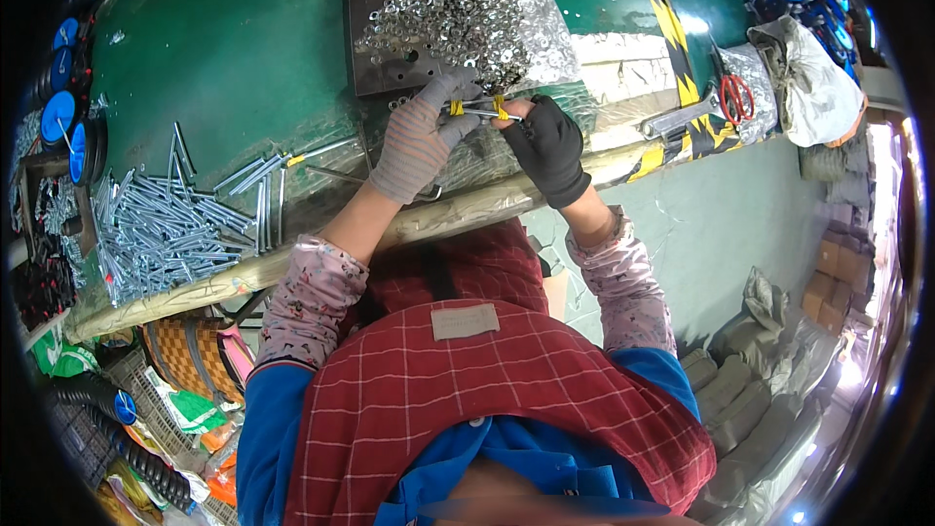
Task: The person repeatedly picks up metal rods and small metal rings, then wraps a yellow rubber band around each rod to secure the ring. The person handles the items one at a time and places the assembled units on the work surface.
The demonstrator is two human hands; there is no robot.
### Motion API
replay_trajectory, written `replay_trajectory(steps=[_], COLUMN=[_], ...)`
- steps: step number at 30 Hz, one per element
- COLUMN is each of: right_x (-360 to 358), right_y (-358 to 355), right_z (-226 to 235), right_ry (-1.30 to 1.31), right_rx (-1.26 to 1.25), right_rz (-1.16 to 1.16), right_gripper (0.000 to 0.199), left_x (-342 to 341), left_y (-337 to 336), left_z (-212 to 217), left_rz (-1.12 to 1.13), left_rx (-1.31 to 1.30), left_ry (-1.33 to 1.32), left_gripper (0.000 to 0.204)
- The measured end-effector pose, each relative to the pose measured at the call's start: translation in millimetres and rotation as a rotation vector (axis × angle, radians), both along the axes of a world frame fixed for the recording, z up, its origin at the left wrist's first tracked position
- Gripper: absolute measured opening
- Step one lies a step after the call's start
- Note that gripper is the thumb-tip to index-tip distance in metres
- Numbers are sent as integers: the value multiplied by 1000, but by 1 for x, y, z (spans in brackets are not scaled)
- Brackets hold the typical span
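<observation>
My left hand (417,144), in a grey striped glove, and my right hand (552,151), in a black fingerless glove, are close together at the table's near edge. Between them lie thin metal rods (478,112) with yellow bands (499,105) wound around them. Both hands have their fingers closed on these rods, which partly hides the ends. Just beyond the hands, small shiny metal washers (487,10) are heaped on a clear plastic bag (552,34). A pile of long metal rods (170,234) lies to the left, with one yellow-banded rod (317,151) nearer my left hand.
Red-handled scissors (735,99) and a wrench (679,120) lie right on the green table (224,49), beside a white sack (808,83). Blue-and-black wheels (60,119) stand at the far left. Bags and a checked basket (190,358) sit below the table's edge.
</observation>
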State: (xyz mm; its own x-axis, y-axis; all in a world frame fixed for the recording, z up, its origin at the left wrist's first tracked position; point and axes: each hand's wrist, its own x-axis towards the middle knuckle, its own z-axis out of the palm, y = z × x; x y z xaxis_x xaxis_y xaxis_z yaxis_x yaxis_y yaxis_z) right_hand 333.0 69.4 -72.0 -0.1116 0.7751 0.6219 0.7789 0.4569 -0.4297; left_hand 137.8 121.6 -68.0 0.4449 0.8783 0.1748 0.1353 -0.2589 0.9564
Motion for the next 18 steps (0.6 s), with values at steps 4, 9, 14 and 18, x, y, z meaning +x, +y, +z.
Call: replay_trajectory(steps=[4,9,14,18], right_x=[-1,-2,-6,-6], right_y=[-4,-11,-10,-11], right_z=[0,-4,-2,-2], right_ry=[66,139,125,126], right_rx=[-76,-187,-121,-152], right_rz=[-8,-60,-52,-80], right_gripper=[31,37,37,37], left_x=[0,0,2,1], left_y=[1,2,1,2], left_z=[0,-3,-4,-12], left_rz=[10,12,3,-8], left_rx=[43,170,111,69], left_ry=[78,109,111,138], left_gripper=[49,48,56,62])
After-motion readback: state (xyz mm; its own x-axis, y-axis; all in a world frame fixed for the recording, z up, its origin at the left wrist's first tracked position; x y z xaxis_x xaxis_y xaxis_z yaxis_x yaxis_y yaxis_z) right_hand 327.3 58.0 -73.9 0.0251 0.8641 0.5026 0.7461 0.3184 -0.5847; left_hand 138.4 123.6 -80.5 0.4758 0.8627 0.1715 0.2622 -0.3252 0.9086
